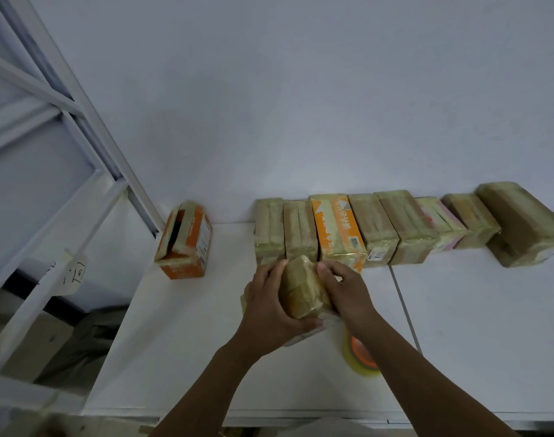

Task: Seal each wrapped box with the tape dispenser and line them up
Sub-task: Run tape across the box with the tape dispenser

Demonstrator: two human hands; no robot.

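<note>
While apparently gripped, wrapped box [302,288].

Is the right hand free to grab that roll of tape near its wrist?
Probably not yet: the right hand and left hand both grip the wrapped box. The tape roll lies on the table just under the right forearm, otherwise unblocked.

A white label [375,255] on one wrapped box [374,228] reads "1012" (other print too blurred to read).

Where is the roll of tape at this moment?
In the head view, the roll of tape lies on the white table, partly hidden under the right forearm, just nearer to the person than the wrapped box held in both hands.
</note>
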